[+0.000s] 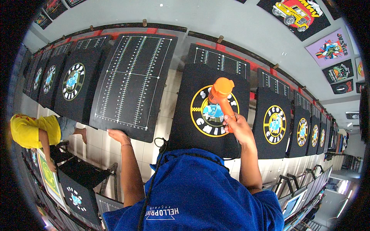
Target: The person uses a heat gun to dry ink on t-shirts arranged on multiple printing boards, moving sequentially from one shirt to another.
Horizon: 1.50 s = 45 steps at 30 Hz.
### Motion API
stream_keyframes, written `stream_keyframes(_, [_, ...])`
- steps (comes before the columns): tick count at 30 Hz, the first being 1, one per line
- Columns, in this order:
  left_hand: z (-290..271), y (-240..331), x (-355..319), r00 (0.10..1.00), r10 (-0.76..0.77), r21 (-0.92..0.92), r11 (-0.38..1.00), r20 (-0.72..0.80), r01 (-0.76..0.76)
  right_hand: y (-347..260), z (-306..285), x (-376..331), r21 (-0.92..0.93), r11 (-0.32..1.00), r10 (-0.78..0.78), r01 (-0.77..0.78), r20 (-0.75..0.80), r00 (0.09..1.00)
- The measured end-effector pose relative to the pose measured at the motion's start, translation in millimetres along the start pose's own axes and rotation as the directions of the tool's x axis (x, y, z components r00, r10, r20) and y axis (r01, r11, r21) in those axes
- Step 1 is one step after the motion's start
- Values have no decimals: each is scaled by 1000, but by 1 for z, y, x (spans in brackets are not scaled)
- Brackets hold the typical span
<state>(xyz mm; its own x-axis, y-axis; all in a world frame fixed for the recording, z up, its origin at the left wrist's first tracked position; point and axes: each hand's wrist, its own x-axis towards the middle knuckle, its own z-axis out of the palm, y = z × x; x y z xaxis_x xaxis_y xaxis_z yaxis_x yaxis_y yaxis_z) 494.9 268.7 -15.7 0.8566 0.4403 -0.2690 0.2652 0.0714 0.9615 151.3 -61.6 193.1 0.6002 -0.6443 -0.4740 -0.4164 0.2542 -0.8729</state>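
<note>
My right hand (239,129) is wrapped round the handle of an orange hair dryer (222,89). The dryer hangs over a black T-shirt (185,142) stretched on a board, and covers part of its round yellow, white and blue print (196,119). My left hand (118,136) rests at the near edge of a bare black printing board (135,84) marked with white ruler lines. Its fingers look stretched out, with nothing visible in them; their undersides are hidden.
More boards with printed black T-shirts (73,82) stand in a row to both sides, along a dark rail (165,29). At the left, a person in a yellow shirt (36,131) bends over a second row with a screen frame (52,184). Sample prints (329,48) hang on the wall.
</note>
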Motion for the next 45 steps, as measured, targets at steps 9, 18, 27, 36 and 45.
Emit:
stream_keyframes(9, [-6, -11, 6, 998, 43, 10, 999, 36, -44, -11, -1, 21, 23, 999, -38, 41, -104, 994])
stream_keyframes(18, [-9, -34, -67, 999, -31, 140, 990, 27, 27, -5, -16, -3, 18, 1000, 9, -7, -114, 993])
stream_keyframes(27, [-7, -40, -94, 997, 74, 253, 965, -15, -68, -2, -5, -22, 15, 998, 56, -59, 152, 987])
stream_keyframes(36, [-5, -43, -97, 991, 126, 252, 961, -44, -111, -2, -10, -32, -4, 998, 62, -62, 190, 980])
stream_keyframes(45, [-5, -41, -97, 994, 105, 266, 960, -33, -93, 2, -13, -40, -78, 995, 81, -65, 212, 974])
